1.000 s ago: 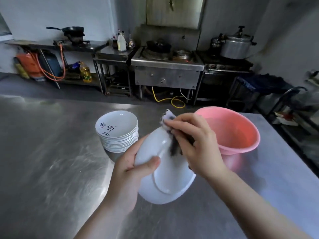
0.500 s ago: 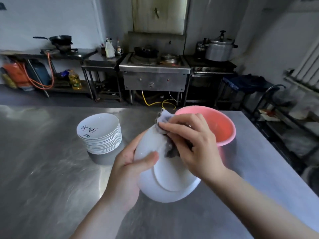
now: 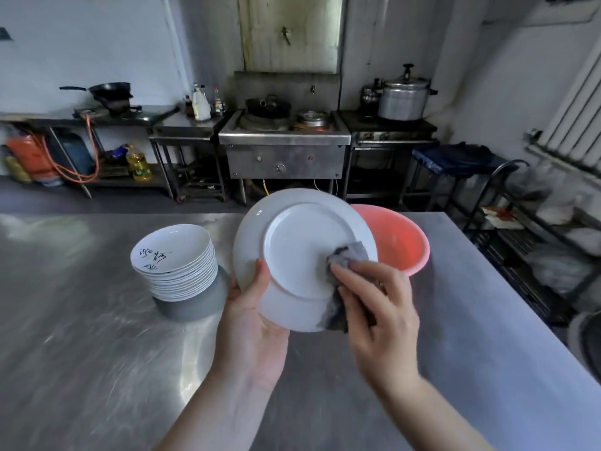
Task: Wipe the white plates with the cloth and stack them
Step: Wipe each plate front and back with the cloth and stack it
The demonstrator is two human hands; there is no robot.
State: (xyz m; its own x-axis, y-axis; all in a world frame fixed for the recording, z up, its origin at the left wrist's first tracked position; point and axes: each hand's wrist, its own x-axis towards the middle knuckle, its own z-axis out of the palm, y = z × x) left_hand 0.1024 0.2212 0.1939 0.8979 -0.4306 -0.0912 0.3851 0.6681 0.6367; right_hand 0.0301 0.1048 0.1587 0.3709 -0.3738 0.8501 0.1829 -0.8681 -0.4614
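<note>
Change: plate [image 3: 292,242] now faces the camera with its underside, raised more upright than half a second ago; cloth has slid from its far rim to its near right edge.
Plate: held above the table [image 3: 97,353], tilted, foot ring showing.
Left hand [image 3: 257,327]: grips the plate's near left rim, thumb on the underside.
Right hand [image 3: 377,307]: fingers curled on the grey cloth [image 3: 344,258], pressing it to the plate.
Stack [image 3: 177,265]: white plates left of the held one, top one bearing black writing.
Basin [image 3: 400,242]: pink, right, just behind the plate.
</note>
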